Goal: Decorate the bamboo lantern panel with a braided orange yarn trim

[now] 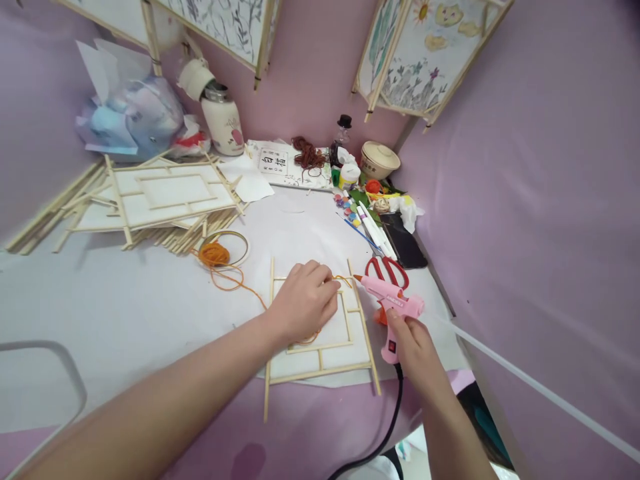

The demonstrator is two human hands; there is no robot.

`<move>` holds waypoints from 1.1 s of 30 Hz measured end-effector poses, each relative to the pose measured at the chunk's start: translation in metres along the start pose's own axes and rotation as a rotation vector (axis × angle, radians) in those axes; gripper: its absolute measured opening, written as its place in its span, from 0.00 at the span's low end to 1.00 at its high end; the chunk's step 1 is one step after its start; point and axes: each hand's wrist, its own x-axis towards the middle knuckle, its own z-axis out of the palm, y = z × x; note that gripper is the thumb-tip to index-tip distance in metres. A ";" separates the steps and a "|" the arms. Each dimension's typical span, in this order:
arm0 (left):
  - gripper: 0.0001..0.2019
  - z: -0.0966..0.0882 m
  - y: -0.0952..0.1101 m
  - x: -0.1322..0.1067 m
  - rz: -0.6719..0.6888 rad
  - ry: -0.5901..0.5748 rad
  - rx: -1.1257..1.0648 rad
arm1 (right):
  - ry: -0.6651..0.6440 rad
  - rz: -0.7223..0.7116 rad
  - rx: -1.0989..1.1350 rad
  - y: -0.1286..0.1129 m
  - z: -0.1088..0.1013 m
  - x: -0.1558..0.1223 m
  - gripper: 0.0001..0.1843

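A pink hot glue gun [393, 297] is gripped by its handle in my right hand [413, 343]. Its orange nozzle points left, close to the upper right corner of a wooden stick frame [320, 370] backed with white paper. My left hand [307, 300] is over the upper part of that frame, its fingers closed on orange yarn [341, 278], whose end sticks out toward the nozzle. More of this strand shows under the hand and runs left to a small orange yarn ball [214, 254]. Red-handled scissors [387, 272] lie just behind the glue gun.
A roll of tape [240, 248] sits beside the yarn ball. Stick frames [170, 190] and loose sticks are piled at the left. Markers [375, 230], a black phone [405, 240] and a lidded bowl [380, 160] stand or lie at right. The glue gun's black cord [395, 420] hangs over the front edge.
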 end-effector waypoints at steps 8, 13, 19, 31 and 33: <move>0.12 0.002 -0.005 0.002 0.033 -0.009 -0.011 | 0.007 0.021 -0.038 0.005 0.003 0.003 0.31; 0.12 0.005 -0.006 0.001 0.027 0.018 -0.015 | -0.001 0.032 -0.049 0.004 0.003 0.002 0.31; 0.12 0.006 -0.007 0.002 0.032 0.018 -0.008 | 0.006 0.057 -0.059 0.003 0.004 0.001 0.32; 0.12 0.007 -0.007 0.003 0.036 0.005 0.008 | 0.013 0.051 -0.082 0.003 0.005 0.002 0.30; 0.12 0.007 -0.007 0.002 0.037 0.009 0.007 | 0.005 0.051 -0.078 0.002 0.006 0.001 0.31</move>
